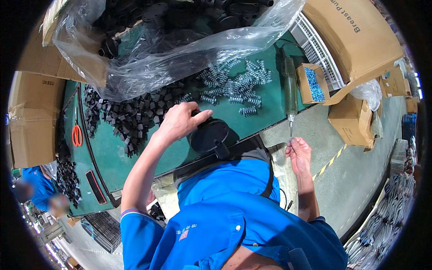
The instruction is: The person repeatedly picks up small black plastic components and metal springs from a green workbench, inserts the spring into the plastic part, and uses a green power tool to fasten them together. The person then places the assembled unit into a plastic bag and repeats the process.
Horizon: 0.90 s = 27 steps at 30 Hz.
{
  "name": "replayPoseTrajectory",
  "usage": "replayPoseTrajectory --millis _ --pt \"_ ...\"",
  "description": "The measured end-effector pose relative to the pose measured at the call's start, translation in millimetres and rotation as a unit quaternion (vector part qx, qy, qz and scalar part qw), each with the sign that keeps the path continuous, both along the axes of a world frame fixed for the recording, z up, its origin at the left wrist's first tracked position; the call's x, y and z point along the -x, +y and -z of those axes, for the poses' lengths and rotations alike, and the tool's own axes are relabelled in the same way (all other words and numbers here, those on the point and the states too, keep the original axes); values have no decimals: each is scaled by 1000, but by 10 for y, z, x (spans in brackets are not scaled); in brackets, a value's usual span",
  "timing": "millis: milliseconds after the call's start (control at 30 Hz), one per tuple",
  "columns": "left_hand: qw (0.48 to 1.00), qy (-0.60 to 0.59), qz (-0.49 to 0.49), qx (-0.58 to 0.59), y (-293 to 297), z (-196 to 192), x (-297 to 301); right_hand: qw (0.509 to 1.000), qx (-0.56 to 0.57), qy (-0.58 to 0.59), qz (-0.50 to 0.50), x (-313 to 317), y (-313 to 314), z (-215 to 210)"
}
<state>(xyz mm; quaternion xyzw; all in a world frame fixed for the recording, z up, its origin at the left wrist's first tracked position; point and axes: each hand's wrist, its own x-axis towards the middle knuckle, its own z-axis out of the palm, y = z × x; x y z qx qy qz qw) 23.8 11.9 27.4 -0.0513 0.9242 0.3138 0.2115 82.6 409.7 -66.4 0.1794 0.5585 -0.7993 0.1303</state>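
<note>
A black round plastic part (209, 136) with a short stub lies at the near edge of the green table, close to my body. My left hand (182, 120) grips its upper left side, thumb on top and fingers curled. Out to the right, my right hand (299, 154) is closed in a pinch at the bit tip of a green electric screwdriver (290, 85). Whatever sits between those fingertips is too small to make out. The screwdriver points toward me beside an open box of small blue-silver screws (314, 84).
Metal springs (236, 83) lie in a heap beyond the black part. Small black blocks (130, 117) pile up to the left. Clear plastic sheeting (148, 76) holds black parts at the back. Orange-handled scissors (77, 135) lie far left; cardboard boxes (37, 119) flank the table.
</note>
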Motion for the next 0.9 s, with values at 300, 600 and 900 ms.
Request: replayPoseTrajectory --millis 300,600,900 --pt "946 228 82 217 40 15 154 998 -23 38 50 55 -142 30" --pt "936 271 201 104 66 240 428 991 -59 83 82 27 -253 60" --pt "927 267 205 166 216 353 609 987 -27 91 131 7 -371 53"
